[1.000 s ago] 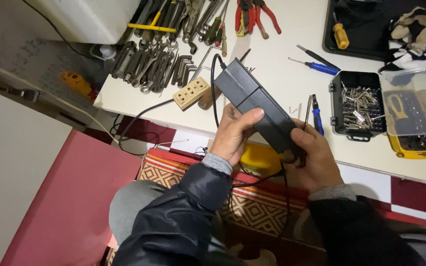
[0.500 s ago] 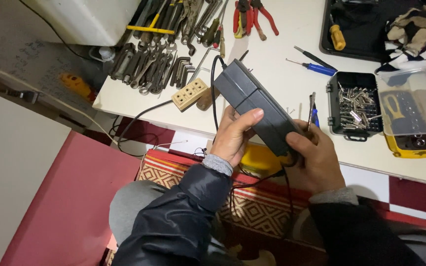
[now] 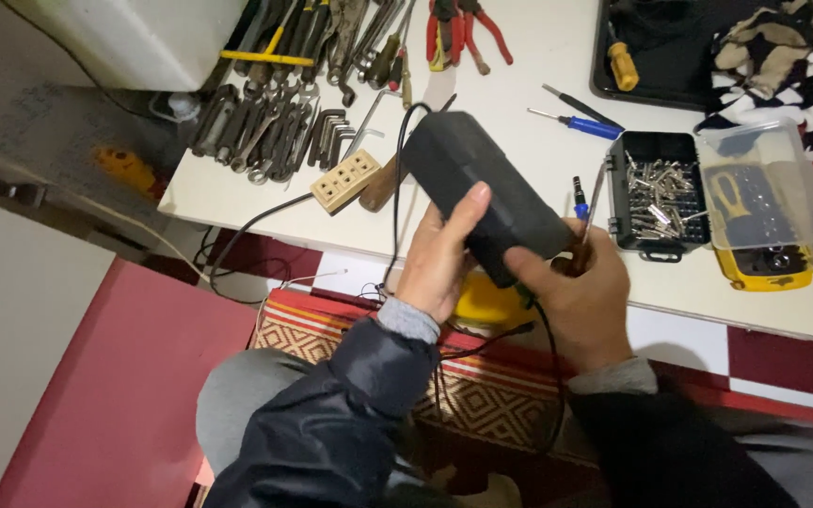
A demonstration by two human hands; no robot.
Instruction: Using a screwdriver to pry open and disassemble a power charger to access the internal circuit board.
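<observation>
Both hands hold a black power adapter up over the near edge of the white desk, tilted so one long face turns toward the camera, probably so that side can be looked over. Left hand has its grip clamped on the adapter's left side, thumb laid up along the face and fingers wrapped behind, carrying most of the weight. Right hand is clamped on the lower right end, thumb over the corner; it also seems to pinch a thin wooden-handled tool against the casing, though blur makes that hard to confirm. Black cables run from the adapter's far end and from below the hands, hanging slack toward the lap.

Desk layout looks sorted by kind, all within arm's reach. Wrenches and hex keys lie fanned at far left, red-handled pliers at top centre. A beige power strip sits just left of the adapter near the desk edge, its cord dropping off the side. Blue-handled screwdrivers lie right of the adapter. A black bit case stands open, with its clear lid lying over a yellow tool. Striped cloth is bunched at top right beside a black tray.
</observation>
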